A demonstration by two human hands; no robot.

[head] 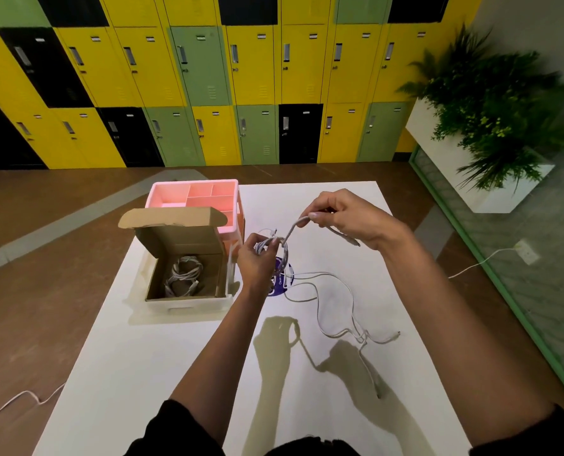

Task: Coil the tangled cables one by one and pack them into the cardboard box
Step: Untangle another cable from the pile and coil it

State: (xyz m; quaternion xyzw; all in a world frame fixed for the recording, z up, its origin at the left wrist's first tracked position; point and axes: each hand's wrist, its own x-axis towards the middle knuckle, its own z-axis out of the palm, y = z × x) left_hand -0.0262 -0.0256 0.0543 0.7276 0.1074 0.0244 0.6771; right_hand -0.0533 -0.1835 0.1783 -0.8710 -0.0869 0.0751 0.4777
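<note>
White bench (135, 357) spreads under both hands. To the left of the left hand (257, 260) sits the box (178, 240), lid up, inside a white tray (188, 306), with coiled cables (183, 274) lying in it. A pink organiser (191, 192) stands beyond it. The left hand's fingers curl round a small grey coil (267, 245). The right hand (349, 218), raised just beside it, pinches the coil's free strand. Loose cables (339, 311) lie tangled on the bench, nearer than the hands, beside the right forearm.

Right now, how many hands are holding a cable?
2. The left hand grips the coiled cable beside the cardboard box; the right hand pinches its free end, raised to the right.
</note>
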